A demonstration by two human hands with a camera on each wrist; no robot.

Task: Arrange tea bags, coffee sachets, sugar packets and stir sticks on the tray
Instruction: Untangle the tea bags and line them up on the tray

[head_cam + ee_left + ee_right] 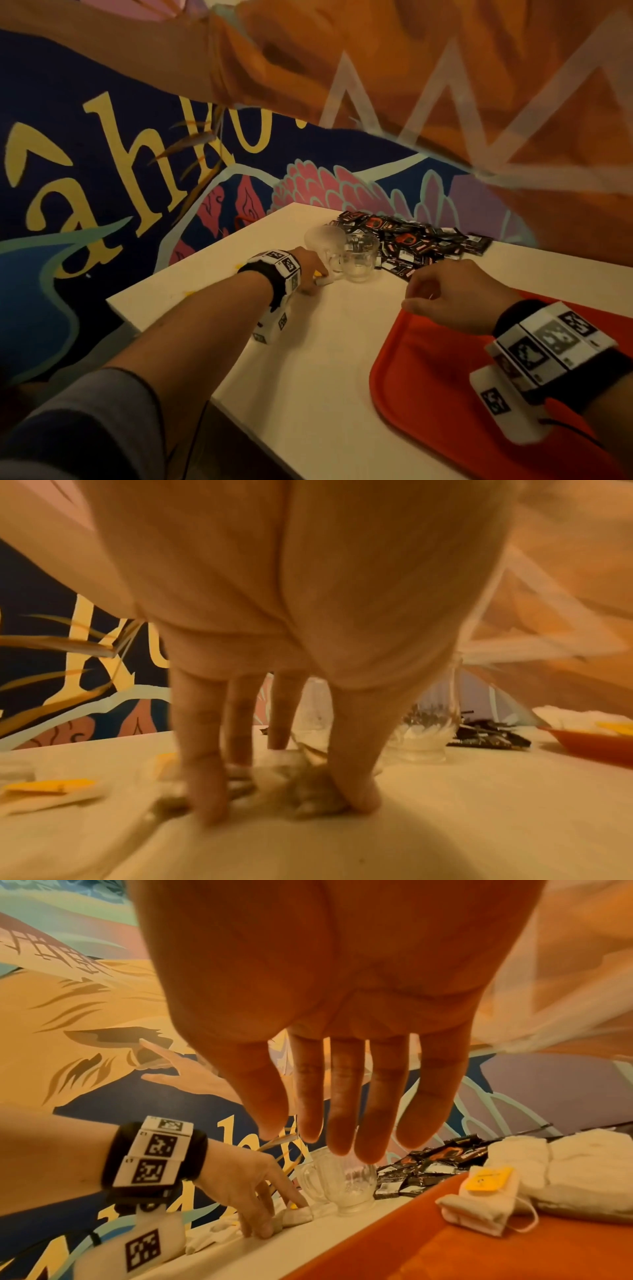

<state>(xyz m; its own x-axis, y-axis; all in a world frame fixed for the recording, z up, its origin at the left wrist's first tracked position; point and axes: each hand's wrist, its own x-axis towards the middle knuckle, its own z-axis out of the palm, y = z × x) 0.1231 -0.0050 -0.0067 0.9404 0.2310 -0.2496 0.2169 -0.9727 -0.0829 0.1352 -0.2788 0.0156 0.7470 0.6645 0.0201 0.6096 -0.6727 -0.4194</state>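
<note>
Soft paper tea bag (301, 791), light and tearable, sat pinched in the left hand (308, 265)'s grip on the desk (308, 342); the right hand (342, 1069)'s grip hung spread, empty.

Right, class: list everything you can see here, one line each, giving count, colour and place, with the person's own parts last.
table: one, white, against the mural wall
tray: one, red, table's right side
glass mugs: two, clear, mid-table
coffee sachets: a pile, black and red, behind the mugs
tea bags: several, white with yellow tags, on tray and table
left hand: fingers pinching a tea bag on the table
right hand: empty, over the tray's edge
</note>
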